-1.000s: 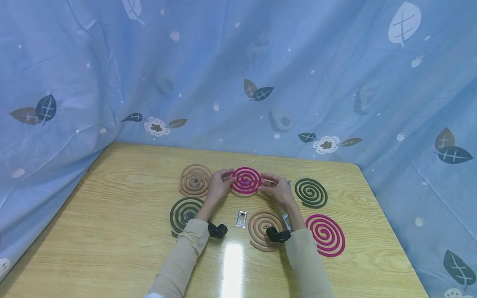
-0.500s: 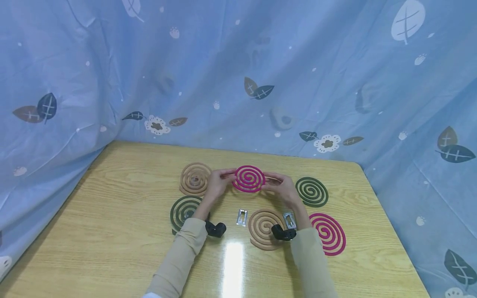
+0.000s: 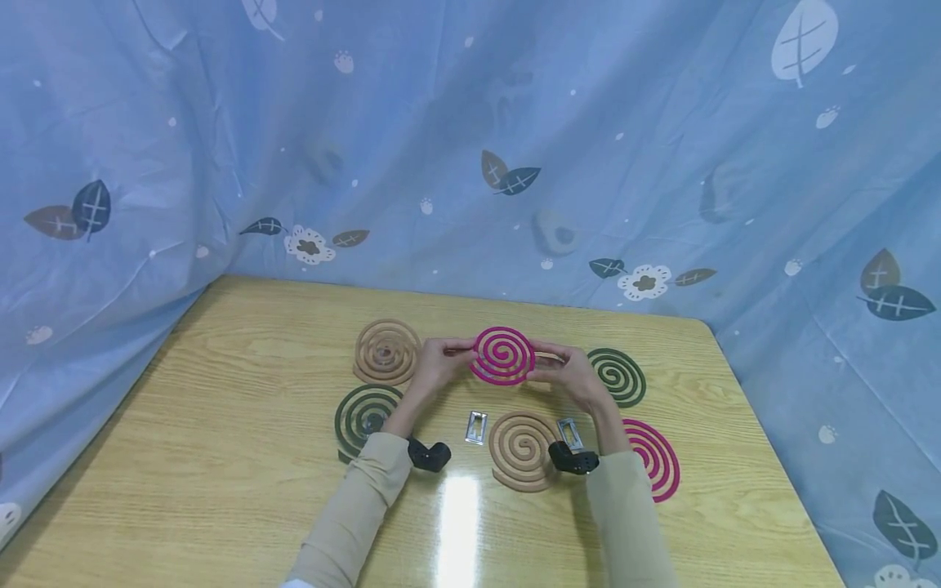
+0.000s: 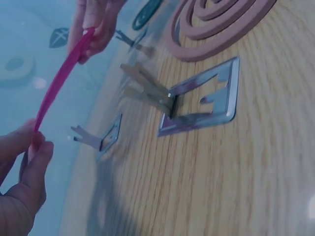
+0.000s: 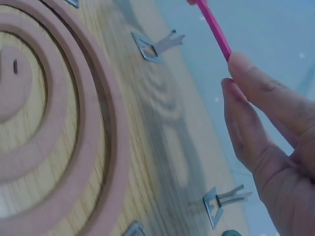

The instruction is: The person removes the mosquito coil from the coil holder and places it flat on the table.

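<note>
A pink mosquito coil is held above the table, its face turned toward the head camera. My left hand pinches its left edge between thumb and fingers. At the opposite edge, my right hand pinches the coil the same way. The left wrist view shows the pink coil nearly edge-on between both hands. Below it, a metal coil stand with raised prongs lies on the table. Two more stands appear in the right wrist view, prongs upward, with the coil's shadow between them.
A brown coil and a green coil sit at left, each with metal at its middle. Another brown coil lies in front. To the right are a green coil and a pink coil. A blue curtain borders the table.
Both hands have shifted to the right, carrying the pink coil along. A metal stand formerly mostly covered by the right arm now shows beside the front brown coil.
</note>
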{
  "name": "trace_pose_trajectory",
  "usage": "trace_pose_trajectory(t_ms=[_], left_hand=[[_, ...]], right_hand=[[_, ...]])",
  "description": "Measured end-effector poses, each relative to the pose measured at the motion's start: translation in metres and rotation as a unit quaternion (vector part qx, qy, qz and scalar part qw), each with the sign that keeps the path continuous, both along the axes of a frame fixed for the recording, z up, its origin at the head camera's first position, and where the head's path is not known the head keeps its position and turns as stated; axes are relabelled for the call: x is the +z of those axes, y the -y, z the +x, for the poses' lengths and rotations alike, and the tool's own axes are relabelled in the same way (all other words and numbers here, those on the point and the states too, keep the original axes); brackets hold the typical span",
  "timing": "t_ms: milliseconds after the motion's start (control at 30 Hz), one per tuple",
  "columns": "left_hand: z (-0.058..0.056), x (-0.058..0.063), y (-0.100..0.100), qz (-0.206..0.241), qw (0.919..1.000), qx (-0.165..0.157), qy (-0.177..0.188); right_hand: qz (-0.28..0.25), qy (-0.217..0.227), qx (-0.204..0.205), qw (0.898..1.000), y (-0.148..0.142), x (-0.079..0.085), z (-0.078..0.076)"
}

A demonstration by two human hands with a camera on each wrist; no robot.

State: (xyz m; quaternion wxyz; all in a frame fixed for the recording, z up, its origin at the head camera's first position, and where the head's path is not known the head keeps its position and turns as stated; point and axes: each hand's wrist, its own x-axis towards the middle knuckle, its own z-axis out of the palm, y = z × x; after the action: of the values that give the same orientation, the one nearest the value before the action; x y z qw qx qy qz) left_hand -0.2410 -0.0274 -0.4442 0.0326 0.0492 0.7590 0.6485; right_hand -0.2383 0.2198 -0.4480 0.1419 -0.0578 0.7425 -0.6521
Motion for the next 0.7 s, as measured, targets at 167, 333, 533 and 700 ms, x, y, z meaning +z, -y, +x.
trace_pose_trajectory(t_ms=[167, 333, 533, 700], left_hand=[[0.003, -0.001, -0.007, 0.018, 0.9998, -0.012, -0.002], [0.004, -0.006, -0.014, 0.023, 0.9997, -0.004, -0.007], [0.006, -0.01, -0.022, 0.005, 0.9998, 0.012, 0.013], [0.007, -0.008, -0.028, -0.001, 0.9999, 0.004, 0.014]], right_hand=[[-0.016, 0.012, 0.011, 1.0, -0.007, 0.002, 0.003], [-0.017, 0.008, -0.01, 1.0, -0.012, 0.004, 0.005], [-0.008, 0.0, -0.031, 0.999, -0.017, 0.005, 0.007], [0.003, 0.008, -0.032, 0.999, -0.022, 0.004, 0.008]])
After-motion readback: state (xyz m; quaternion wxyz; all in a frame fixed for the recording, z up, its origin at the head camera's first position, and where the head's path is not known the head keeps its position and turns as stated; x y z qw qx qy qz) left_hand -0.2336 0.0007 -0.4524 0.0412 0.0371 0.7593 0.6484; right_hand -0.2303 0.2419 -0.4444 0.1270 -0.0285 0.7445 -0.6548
